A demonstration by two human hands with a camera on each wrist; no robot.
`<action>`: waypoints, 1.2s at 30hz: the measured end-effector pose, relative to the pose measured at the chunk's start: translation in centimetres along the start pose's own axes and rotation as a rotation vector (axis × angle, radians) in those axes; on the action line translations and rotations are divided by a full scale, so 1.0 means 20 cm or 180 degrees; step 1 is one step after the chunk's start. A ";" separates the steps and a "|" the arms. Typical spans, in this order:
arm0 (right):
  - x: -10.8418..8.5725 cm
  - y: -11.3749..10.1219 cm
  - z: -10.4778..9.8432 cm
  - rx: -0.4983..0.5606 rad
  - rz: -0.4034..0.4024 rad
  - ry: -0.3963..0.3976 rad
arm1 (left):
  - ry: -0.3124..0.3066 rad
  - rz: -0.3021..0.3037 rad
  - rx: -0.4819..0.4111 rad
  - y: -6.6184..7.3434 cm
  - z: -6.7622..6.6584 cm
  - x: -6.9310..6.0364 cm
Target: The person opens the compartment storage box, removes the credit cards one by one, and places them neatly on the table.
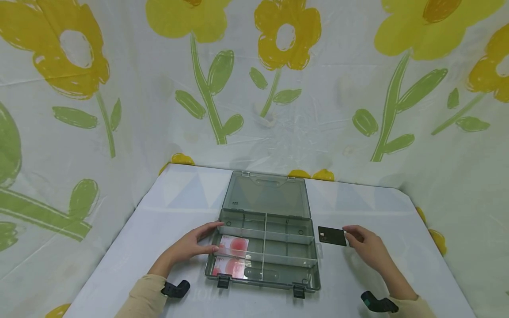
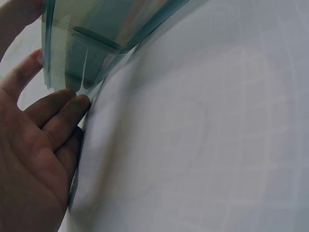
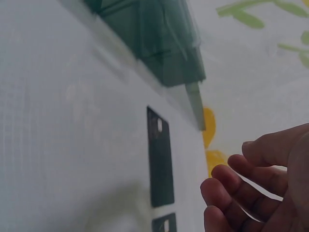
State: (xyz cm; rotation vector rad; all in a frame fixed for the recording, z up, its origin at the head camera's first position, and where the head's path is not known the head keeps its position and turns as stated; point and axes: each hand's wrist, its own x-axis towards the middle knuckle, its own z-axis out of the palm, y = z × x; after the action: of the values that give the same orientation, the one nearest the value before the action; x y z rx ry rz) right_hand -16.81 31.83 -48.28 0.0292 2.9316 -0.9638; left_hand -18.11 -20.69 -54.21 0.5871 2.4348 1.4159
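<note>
A translucent grey-green compartment box [image 1: 278, 285] lies on the table, its lid [image 1: 266, 194] folded back. My left hand [image 1: 191, 244] touches the box's left side with thumb and forefinger; in the left wrist view the other fingers rest low against its wall. Pink-and-white cards [image 1: 234, 245] lie in the left middle and left front compartments. To the right of the box is a black card [image 1: 332, 236], flat on the table. Beside its right end hovers my right hand [image 1: 370, 248], fingers loosely bent and apart from the card in the right wrist view.
In the right wrist view, part of a second dark card [image 3: 164, 223] shows below the first. Two dark latches [image 1: 223, 281] hang from the box's front edge. A flower-printed cloth [image 1: 318, 110] rises behind and beside the white table [image 1: 167, 229].
</note>
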 end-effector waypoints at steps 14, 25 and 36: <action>-0.03 -0.18 0.05 0.0167 -0.0385 -0.0118 | 0.0008 0.0054 -0.0053 -0.01 0.00 0.00; -0.06 -0.28 0.07 0.0502 -0.0472 -0.0261 | 0.0017 -0.0004 -0.0008 0.00 0.00 0.01; -0.05 -0.36 0.14 0.0603 -0.0670 -0.0483 | 0.0006 0.0009 0.0001 -0.01 0.00 0.01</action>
State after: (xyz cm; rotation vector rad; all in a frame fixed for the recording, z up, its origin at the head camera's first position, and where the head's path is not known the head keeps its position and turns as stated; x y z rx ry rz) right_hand -16.01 24.34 -46.22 -0.3352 2.7357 -1.2109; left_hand -18.23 -20.64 -54.33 0.5899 2.4365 1.4179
